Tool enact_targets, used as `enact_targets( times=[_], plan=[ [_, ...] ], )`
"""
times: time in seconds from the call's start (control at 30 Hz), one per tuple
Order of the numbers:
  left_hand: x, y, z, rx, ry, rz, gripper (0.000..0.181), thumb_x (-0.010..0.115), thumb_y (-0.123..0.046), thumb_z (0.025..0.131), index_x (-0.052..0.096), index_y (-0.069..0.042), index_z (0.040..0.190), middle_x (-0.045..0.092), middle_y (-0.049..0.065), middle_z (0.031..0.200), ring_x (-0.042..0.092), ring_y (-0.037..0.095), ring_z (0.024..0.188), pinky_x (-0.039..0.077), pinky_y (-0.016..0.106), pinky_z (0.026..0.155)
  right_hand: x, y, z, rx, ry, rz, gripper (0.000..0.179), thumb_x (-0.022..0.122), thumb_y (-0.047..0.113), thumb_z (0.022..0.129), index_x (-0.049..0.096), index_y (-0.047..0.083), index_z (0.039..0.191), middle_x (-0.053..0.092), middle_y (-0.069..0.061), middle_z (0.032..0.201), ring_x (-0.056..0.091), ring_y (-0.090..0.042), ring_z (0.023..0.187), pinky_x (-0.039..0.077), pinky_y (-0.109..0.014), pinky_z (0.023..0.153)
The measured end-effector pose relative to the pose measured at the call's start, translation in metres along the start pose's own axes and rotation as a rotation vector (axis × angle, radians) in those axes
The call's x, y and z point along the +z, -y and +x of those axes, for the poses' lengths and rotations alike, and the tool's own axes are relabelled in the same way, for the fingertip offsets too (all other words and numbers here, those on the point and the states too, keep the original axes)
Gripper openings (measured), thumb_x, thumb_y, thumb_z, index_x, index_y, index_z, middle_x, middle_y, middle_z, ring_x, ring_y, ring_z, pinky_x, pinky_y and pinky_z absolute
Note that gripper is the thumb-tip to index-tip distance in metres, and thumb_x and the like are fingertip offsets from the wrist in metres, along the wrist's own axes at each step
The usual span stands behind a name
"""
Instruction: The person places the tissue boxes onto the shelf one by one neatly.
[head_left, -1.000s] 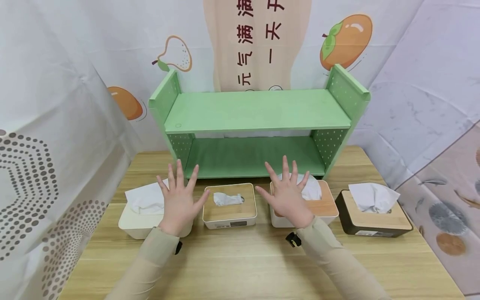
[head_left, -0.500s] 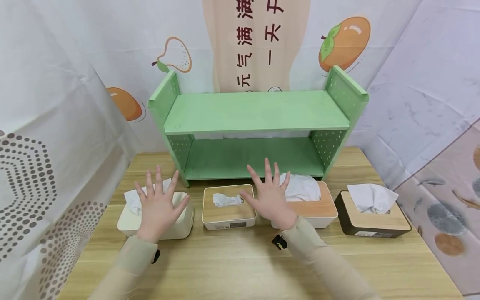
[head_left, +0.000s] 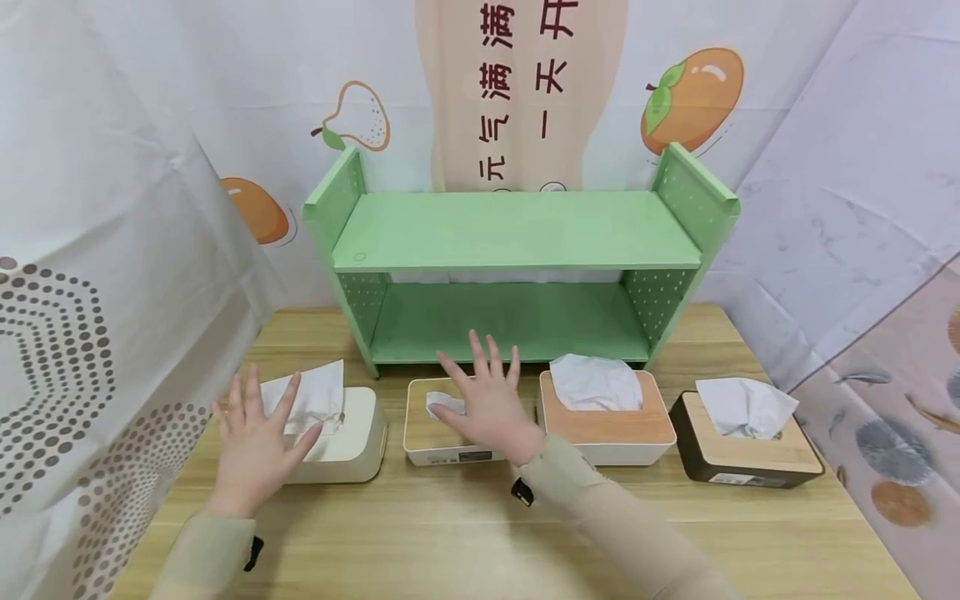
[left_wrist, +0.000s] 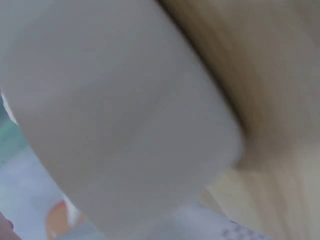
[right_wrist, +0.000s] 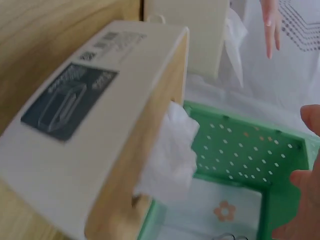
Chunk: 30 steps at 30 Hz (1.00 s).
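Obstructed views and illegible print.
Head view: left hand [head_left: 251, 458] hides part of the cream box [head_left: 362, 437], right hand [head_left: 491, 412] part of the small box [head_left: 422, 429]; both sleeves [head_left: 637, 529] cut by the bottom edge. Left wrist view: cream box blurred and cropped. Right wrist view: label [right_wrist: 69, 100] print too blurred to read.

Green shelf [head_left: 517, 229] open frontward; bamboo-topped box [head_left: 442, 438], orange-topped box [head_left: 608, 427] stand before.

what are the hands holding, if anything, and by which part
Nothing is held: the left hand is spread near the cream tissue box, the right hand near the wood-topped tissue box second from the left.
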<state>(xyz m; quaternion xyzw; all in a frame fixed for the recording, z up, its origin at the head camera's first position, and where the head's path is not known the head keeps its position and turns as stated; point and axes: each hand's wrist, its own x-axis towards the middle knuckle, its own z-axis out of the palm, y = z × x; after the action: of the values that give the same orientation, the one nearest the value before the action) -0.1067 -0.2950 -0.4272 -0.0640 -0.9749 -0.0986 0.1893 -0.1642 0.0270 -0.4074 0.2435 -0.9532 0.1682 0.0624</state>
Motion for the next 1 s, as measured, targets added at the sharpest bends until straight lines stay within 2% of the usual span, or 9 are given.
enact_targets(
  times=[0.2, 0.43, 0.57, 0.8, 1.0],
  plan=[
    [0.001, 0.026, -0.02, -0.036, -0.002, 0.01, 0.075, 0.046, -0.056, 0.092, 0.02, -0.019, 0.152, -0.005, 0.037, 0.151, -0.001, 0.057, 0.138, -0.008, 0.07, 0.105, 0.016, 0.018, 0.012, -0.047, 0.058, 0.02, 0.069, 0.048, 0.058, 0.091, 0.023, 0.033, 0.151, 0.001, -0.02, 0.158, 0.004, -0.042, 0.144, -0.001, -0.066, 0.109],
    [0.011, 0.047, -0.038, -0.074, -0.018, -0.052, 0.074, 0.049, -0.051, 0.093, 0.021, -0.018, 0.152, -0.001, 0.04, 0.149, 0.003, 0.061, 0.134, 0.0, 0.073, 0.104, 0.043, 0.044, 0.022, -0.12, 0.139, -0.042, 0.068, 0.041, 0.061, 0.093, 0.017, 0.036, 0.151, 0.005, -0.02, 0.158, 0.008, -0.04, 0.145, 0.0, -0.059, 0.113],
    [0.016, 0.051, -0.046, -0.095, 0.038, -0.108, 0.075, 0.051, -0.047, 0.094, 0.015, -0.019, 0.153, -0.01, 0.037, 0.15, 0.002, 0.065, 0.132, 0.006, 0.076, 0.101, 0.059, 0.059, 0.023, -0.16, 0.177, -0.085, 0.069, 0.038, 0.065, 0.091, 0.016, 0.038, 0.151, 0.009, -0.02, 0.158, 0.01, -0.038, 0.145, 0.003, -0.056, 0.115],
    [0.02, 0.052, -0.053, -0.178, 0.135, -0.177, 0.081, 0.054, -0.045, 0.093, 0.008, -0.02, 0.154, -0.021, 0.03, 0.151, -0.003, 0.066, 0.131, 0.019, 0.083, 0.082, 0.076, 0.077, 0.023, -0.216, 0.221, -0.152, 0.066, 0.036, 0.068, 0.091, 0.02, 0.043, 0.149, 0.017, -0.015, 0.157, 0.015, -0.034, 0.145, 0.008, -0.051, 0.116],
    [0.021, 0.05, -0.052, -0.227, 0.181, -0.24, 0.081, 0.055, -0.043, 0.093, 0.007, -0.019, 0.154, -0.02, 0.031, 0.151, 0.004, 0.071, 0.126, 0.02, 0.083, 0.077, 0.09, 0.083, 0.026, -0.244, 0.214, -0.194, 0.065, 0.038, 0.066, 0.091, 0.021, 0.043, 0.149, 0.026, -0.017, 0.154, 0.022, -0.031, 0.143, 0.009, -0.049, 0.117]
  ],
)
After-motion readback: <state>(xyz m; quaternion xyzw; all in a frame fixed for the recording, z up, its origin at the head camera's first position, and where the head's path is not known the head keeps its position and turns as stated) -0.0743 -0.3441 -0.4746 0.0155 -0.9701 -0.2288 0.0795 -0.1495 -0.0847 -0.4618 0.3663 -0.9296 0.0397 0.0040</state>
